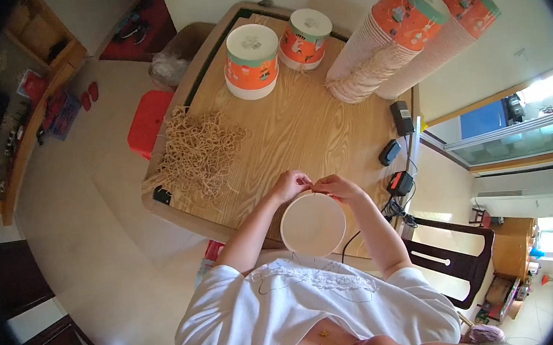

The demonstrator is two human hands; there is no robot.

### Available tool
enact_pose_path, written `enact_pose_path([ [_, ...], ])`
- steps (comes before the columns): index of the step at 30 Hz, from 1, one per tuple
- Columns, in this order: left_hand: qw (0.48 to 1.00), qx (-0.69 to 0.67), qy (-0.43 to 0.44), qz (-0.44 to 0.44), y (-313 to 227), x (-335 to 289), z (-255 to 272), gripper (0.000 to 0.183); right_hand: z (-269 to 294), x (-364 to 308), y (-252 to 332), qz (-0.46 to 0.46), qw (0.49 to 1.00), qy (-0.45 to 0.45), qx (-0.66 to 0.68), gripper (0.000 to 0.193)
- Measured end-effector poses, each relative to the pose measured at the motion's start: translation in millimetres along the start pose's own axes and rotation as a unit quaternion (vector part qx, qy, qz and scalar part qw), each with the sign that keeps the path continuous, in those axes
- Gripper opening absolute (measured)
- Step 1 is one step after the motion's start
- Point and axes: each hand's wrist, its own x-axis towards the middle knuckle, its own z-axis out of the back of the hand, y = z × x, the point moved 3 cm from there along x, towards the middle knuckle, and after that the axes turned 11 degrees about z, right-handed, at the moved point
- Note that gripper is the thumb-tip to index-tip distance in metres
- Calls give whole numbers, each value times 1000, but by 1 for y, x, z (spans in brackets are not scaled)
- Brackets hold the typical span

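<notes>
A round white paper tub point(313, 227) stands close against my body at the near edge of the table, its round white face toward me. At its far rim, my left hand point(292, 185) is closed in a pinch. My right hand point(338, 188) pinches right beside it, the fingertips of both nearly meeting. Whatever lies between the fingers is too small to make out. To the left of my hands a loose, tangled heap of tan paper string point(198, 153) covers the table's left corner.
Orange-and-green printed tubs point(252, 68) point(304, 40) stand at the back. Two tall leaning stacks point(371, 47) point(447, 43) rise at the back right. Black adapters point(402, 118) and cables lie along the right edge. A red stool point(150, 123) and a dark chair point(454, 258) flank the table point(286, 131).
</notes>
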Motion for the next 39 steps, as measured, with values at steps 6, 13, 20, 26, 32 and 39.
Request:
enact_pose_path([
  [6, 999, 26, -12, -17, 3, 0, -1, 8, -4, 2, 5, -6, 999, 23, -40, 17],
  [13, 997, 71, -10, -6, 8, 0, 3, 8, -8, -2, 21, 0, 993, 71, -95, 15],
  [20, 992, 124, 17, -12, 6, -4, 3, 12, -10, -4, 23, 0, 988, 102, -112, 15],
  [26, 989, 140, 38, -6, 15, -3, 0, 15, -11, -26, 57, 248, 955, -47, -155, 19],
  [32, 991, 129, 40, 3, 8, -3, -3, 16, -39, -46, 63, 279, 862, -5, -423, 15],
  [39, 999, 46, 5, 1, 26, -1, 30, 17, -28, -49, 66, 314, 848, -49, -424, 15],
])
